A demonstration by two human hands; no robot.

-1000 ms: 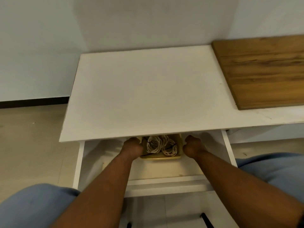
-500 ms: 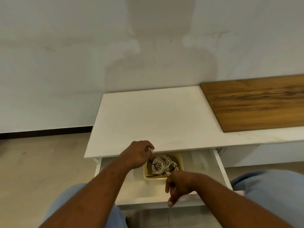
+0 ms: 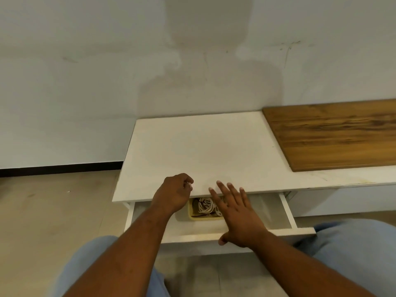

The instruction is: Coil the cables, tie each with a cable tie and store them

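Coiled white cables (image 3: 205,207) with black ties lie in a small yellow tray (image 3: 200,218) inside the open white drawer (image 3: 278,215) under the desk. My left hand (image 3: 174,194) hovers over the drawer's left part, fingers curled loosely and holding nothing, its fingertips at the desk's front edge. Spread flat with fingers apart, my right hand (image 3: 236,213) hangs above the drawer's middle and covers the tray's right side. Neither hand touches the tray.
The white desk top (image 3: 205,151) stands against a pale wall. A brown wooden board (image 3: 334,133) lies on its right part. My knees in blue trousers (image 3: 360,249) flank the drawer. Beige floor tiles spread to the left.
Both hands let go of the yellow tray and rose out of the drawer. The right hand opened flat above it. The view tilted up toward the wall.
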